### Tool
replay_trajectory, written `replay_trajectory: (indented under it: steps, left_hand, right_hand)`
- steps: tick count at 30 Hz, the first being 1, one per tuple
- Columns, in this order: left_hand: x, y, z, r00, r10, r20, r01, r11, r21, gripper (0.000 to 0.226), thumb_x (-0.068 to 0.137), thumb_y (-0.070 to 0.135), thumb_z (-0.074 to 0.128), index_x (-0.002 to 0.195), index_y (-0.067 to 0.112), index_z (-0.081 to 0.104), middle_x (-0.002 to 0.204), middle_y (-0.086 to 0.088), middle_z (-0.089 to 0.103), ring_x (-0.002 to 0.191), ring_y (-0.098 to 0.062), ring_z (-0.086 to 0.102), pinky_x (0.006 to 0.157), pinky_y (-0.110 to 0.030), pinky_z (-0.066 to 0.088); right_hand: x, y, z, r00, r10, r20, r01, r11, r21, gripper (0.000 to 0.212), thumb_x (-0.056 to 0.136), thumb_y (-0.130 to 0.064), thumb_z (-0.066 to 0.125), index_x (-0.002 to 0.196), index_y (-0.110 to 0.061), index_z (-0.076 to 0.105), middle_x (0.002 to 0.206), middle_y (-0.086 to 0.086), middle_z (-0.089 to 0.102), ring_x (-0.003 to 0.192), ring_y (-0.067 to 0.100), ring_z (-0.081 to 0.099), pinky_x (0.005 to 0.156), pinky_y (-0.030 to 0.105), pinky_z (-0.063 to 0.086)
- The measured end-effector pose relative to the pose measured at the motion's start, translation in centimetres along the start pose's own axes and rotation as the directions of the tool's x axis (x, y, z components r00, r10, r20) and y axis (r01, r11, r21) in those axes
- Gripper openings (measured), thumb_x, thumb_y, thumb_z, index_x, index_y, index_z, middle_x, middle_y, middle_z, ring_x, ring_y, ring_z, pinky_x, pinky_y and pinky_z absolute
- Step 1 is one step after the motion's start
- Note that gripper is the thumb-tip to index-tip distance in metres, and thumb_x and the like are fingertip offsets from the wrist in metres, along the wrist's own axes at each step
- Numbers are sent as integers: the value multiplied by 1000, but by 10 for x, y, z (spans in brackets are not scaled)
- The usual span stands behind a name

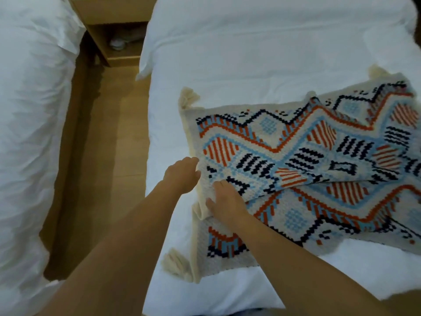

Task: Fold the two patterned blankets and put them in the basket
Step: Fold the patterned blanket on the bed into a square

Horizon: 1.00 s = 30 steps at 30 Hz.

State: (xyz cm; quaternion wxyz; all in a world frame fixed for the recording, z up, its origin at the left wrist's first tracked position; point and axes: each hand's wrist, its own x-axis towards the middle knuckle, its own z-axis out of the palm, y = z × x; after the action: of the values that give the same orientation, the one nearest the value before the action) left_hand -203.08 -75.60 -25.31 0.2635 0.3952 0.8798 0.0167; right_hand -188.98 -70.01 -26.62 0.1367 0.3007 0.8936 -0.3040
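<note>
- The patterned blanket (307, 156) lay on the white bed (250, 53), towards 3 o'clock of the scene. One long side was already turned over the other, so that an upper layer crossed the lower one in a slanted line.
- Both hands were at the short end of the blanket, at its 9 o'clock side. The left hand (182, 174) had its fingers curled on the cream border. The right hand (224, 199), just beside it at 5 o'clock, held the edge of the upper layer, and the cloth was bunched under its fingers.
- I judged that the step in hand was the folding of the first blanket, and that it was only partly done: the layers were not aligned, and the tassel (188, 98) at 11 o'clock stood far from the tassel (175, 263) at 7 o'clock.
- The next move seemed to need both hands to pull this end straight, to bring the corners together and then to carry the end over towards 3 o'clock. The knit looked soft and thick, so it could slide out of line.
- The far end of the blanket was cut off at 3 o'clock. I could see neither the second blanket nor the basket.
- At 9 o'clock stood another bed (29, 110), with the wooden floor (118, 133) between. In the nightstand (114, 14) at 11 o'clock something pale lay, too blurred to name.
</note>
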Motion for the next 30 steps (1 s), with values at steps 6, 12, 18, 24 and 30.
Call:
replay_trajectory:
  steps: [6,12,18,24,30]
  left_hand:
    - [44,-22,-10,999,43,20,-43,999,4,41,98,31,37,135,12,38,137,-12,46,122,-30,46,97,-42,41]
    - [107,-53,-7,971,216,99,-219,976,19,44,98,30,37,138,9,34,139,-15,42,126,-32,43,101,-42,37]
    - [145,-104,-17,953,257,159,-269,961,64,51,98,30,37,145,11,26,146,-15,36,133,-31,36,106,-40,32]
    - [152,-105,-21,928,302,220,-337,931,143,52,99,32,36,145,12,24,147,-14,35,134,-30,35,105,-41,33]
    - [148,-98,-9,919,324,227,-345,937,61,51,98,29,40,143,8,28,143,-17,40,131,-32,39,104,-39,34]
  right_hand:
    - [28,-6,-1,978,207,-36,-205,978,46,46,93,-32,47,130,-8,37,134,10,39,127,26,35,101,35,37]
    - [66,-31,24,897,433,-86,-421,898,128,43,93,-32,44,127,-8,38,132,11,39,124,26,35,99,35,36]
    - [96,-69,41,839,527,-140,-490,841,227,52,94,-35,43,136,-7,31,139,13,35,129,29,31,105,37,33]
    - [84,-82,58,793,591,-146,-547,797,257,48,94,-34,43,133,-7,34,137,13,38,126,27,33,103,35,34]
    - [65,-88,76,719,676,-161,-614,726,310,45,94,-33,44,131,-9,35,133,10,38,124,26,33,98,35,38]
